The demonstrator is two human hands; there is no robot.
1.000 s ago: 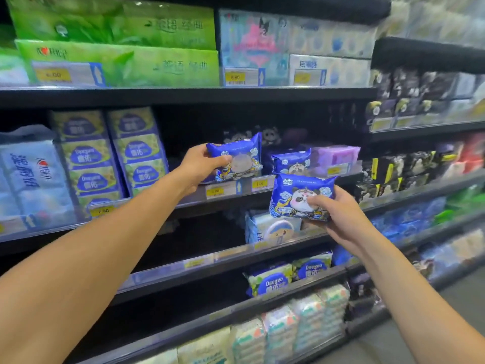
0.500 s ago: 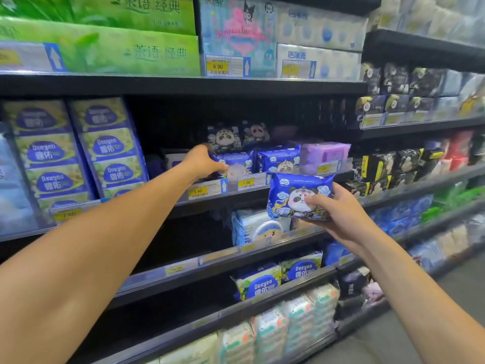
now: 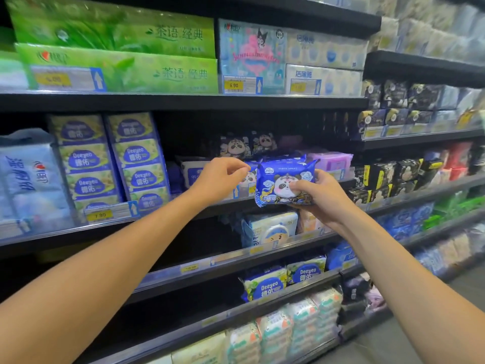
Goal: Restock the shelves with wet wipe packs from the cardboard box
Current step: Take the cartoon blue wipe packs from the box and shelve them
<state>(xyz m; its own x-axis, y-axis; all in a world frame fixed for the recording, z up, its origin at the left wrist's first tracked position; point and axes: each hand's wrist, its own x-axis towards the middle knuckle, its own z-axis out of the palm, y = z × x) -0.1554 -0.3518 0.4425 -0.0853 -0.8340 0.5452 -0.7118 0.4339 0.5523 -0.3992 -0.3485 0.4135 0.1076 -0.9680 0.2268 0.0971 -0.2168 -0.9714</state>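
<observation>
My right hand point(image 3: 324, 199) grips a blue wet wipe pack point(image 3: 282, 182) with a panda picture and holds it up in front of the middle shelf point(image 3: 65, 228). My left hand point(image 3: 220, 177) hovers just left of that pack at the shelf's front, fingers loosely curled and holding nothing. Behind it, a similar blue pack point(image 3: 248, 177) lies on the shelf, mostly hidden. More blue packs point(image 3: 286, 158) and a purple pack point(image 3: 330, 160) sit behind the held one. The cardboard box is out of view.
Tall Deeyeo packs point(image 3: 110, 164) stand at the shelf's left. Green tissue boxes point(image 3: 115, 67) fill the shelf above. Lower shelves carry a white pack point(image 3: 273, 227), Deeyeo packs point(image 3: 283, 279) and stacked wipes point(image 3: 286, 327). Dark packs point(image 3: 393, 174) line the unit to the right.
My left hand put its blue pack down on the middle shelf and drew back empty. My right hand lifted its pack from below the shelf edge up to shelf height.
</observation>
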